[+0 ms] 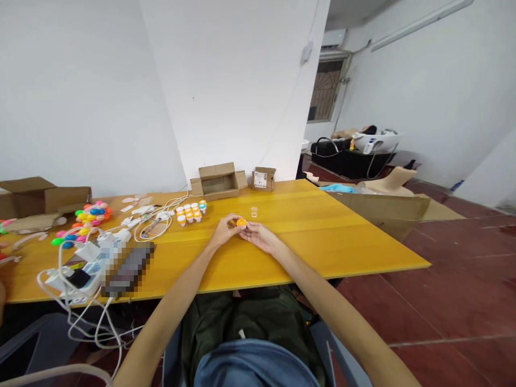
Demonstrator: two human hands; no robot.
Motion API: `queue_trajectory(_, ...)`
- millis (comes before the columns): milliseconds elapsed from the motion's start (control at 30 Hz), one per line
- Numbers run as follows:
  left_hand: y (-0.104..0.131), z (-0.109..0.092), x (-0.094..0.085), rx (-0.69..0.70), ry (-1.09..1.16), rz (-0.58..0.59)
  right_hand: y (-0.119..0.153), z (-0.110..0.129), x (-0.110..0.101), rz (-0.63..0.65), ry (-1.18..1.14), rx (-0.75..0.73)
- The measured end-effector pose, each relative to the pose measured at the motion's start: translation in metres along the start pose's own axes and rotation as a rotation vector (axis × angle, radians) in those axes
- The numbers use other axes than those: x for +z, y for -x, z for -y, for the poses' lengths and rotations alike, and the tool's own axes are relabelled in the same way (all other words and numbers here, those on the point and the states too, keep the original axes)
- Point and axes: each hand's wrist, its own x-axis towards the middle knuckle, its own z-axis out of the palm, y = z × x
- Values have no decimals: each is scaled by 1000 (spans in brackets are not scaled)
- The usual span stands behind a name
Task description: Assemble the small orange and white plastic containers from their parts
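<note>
My left hand [226,229] has its fingers closed on a small round orange lid [241,222] above the table. From the other side, the fingertips of my right hand [261,237] pinch the same lid, palm turned partly up. Whether a jar sits under the lid is hidden by the fingers. Just beyond my hands stands a small clear plastic container [253,212]. To the left is a tight group of several small jars [189,213] with white and orange tops, one with a blue band.
An open cardboard box [220,183] and a smaller carton [263,179] stand at the back of the yellow table [322,236]. On the left lie white cables [161,215], a power strip [86,279], colourful plastic balls [94,215] and another open box [44,199].
</note>
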Motion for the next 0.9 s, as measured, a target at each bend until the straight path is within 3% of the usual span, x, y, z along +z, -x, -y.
queue_trajectory(900, 2, 3, 7, 64, -128, 36, 6, 4, 12, -1, 65, -3)
